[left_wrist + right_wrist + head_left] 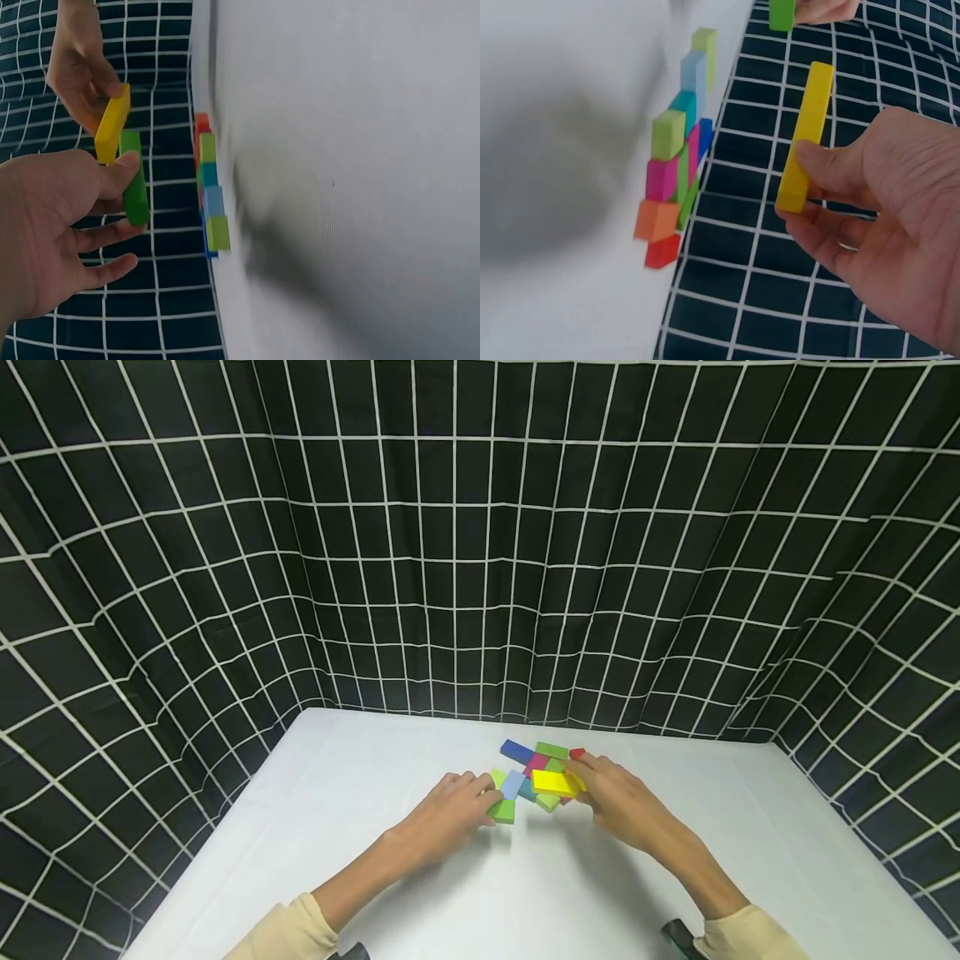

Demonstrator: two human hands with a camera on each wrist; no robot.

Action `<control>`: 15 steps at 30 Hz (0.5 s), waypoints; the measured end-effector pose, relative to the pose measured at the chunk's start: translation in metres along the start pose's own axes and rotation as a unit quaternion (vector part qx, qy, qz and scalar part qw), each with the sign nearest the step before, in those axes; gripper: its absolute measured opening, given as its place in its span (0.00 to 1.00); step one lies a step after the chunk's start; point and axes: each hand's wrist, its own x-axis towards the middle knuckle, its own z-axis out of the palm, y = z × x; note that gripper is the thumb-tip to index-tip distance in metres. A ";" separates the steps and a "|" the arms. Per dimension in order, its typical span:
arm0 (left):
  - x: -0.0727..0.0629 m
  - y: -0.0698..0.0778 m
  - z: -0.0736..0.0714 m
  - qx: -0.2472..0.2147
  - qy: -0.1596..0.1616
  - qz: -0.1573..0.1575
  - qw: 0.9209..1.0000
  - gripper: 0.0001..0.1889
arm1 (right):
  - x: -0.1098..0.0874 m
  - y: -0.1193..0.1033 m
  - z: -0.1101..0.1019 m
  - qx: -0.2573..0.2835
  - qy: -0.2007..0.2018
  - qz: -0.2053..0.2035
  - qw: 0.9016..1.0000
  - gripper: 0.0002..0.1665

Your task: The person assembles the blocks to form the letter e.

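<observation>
My left hand (67, 225) pinches a green block (135, 178) between thumb and fingers, raised over the table. In my right hand (885, 217) a yellow block (807, 139) is held the same way, by one end. The head view has the left hand (453, 810) at the left side of a cluster of coloured blocks and the right hand (626, 797) at its right side. Among the blocks lying on the table are a dark blue block (517, 751), a light blue block (512, 785), a pink block (535, 765) and, in the right wrist view, an orange block (657, 220).
The blocks lie close together on a white table (360, 777), toward its far edge. A black cloth with a white grid (450, 552) rises behind the table and along both sides. A dark object (681, 937) shows beside the right sleeve.
</observation>
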 end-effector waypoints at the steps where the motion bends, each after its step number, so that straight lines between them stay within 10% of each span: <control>1: 0.000 0.002 -0.001 -0.001 -0.003 0.006 1.000 0.17 | -0.005 0.001 -0.002 0.001 -0.004 0.003 1.000 0.31; 15: 0.006 0.027 0.017 -0.039 -0.035 0.046 0.998 0.17 | -0.053 0.011 0.015 -0.010 -0.073 0.007 0.997 0.23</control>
